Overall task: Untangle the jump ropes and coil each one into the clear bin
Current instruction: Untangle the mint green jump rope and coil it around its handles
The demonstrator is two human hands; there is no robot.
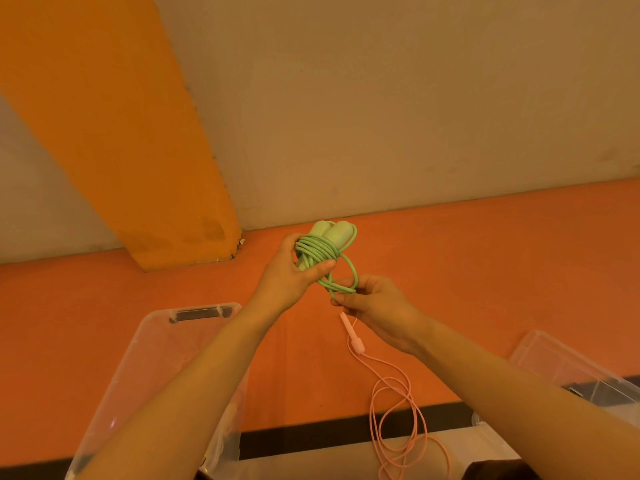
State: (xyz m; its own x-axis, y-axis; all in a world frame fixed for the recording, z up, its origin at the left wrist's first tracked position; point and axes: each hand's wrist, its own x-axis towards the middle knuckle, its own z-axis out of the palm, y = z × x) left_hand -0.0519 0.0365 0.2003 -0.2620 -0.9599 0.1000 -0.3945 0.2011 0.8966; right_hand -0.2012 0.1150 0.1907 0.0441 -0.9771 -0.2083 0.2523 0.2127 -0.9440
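A green jump rope (320, 249) is wound in several turns around its two green handles. My left hand (289, 271) grips this bundle and holds it up in the air. A loose loop of the same cord hangs down to my right hand (372, 306), whose fingers pinch it. A pink jump rope (391, 407) lies in loose loops on the orange floor below my right hand, its pink handle (353, 336) pointing up toward that hand. The clear bin (152, 344) stands at lower left, partly under my left forearm.
A clear lid or second clear container (561, 362) lies at the lower right. An orange pillar (138, 150) and a beige wall (381, 98) rise behind the orange floor (485, 271). A dark stripe (304, 434) crosses the floor near me.
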